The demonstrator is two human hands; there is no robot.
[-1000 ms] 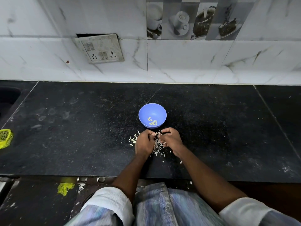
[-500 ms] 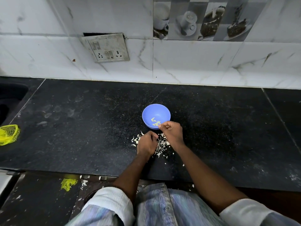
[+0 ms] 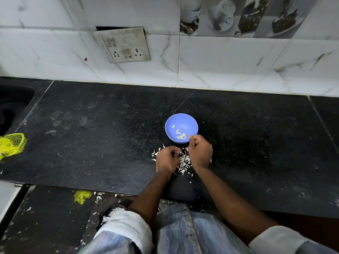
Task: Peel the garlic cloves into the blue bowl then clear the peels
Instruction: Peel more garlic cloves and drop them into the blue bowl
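Black stone counter [image 3: 91,143] carries the blue bowl [image 3: 189,121] with peeled cloves [image 3: 180,135] inside. Right hand [image 3: 200,153], fingers curled, sits at the bowl's 5 o'clock rim; any clove in them is hidden. Left hand [image 3: 167,159] curls over the peels [image 3: 184,161], contents unclear.

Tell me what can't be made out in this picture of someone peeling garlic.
All in the head view:
- Right hand: curled at the bowl rim; its fingers hide whether it holds a clove.
- Left hand: curled over the peels; its back hides whatever is in its grip.
- Peels under both hands: covered.
- Cloves in the bowl: too small to count surely.
- Yellow net: cut off by the left edge.
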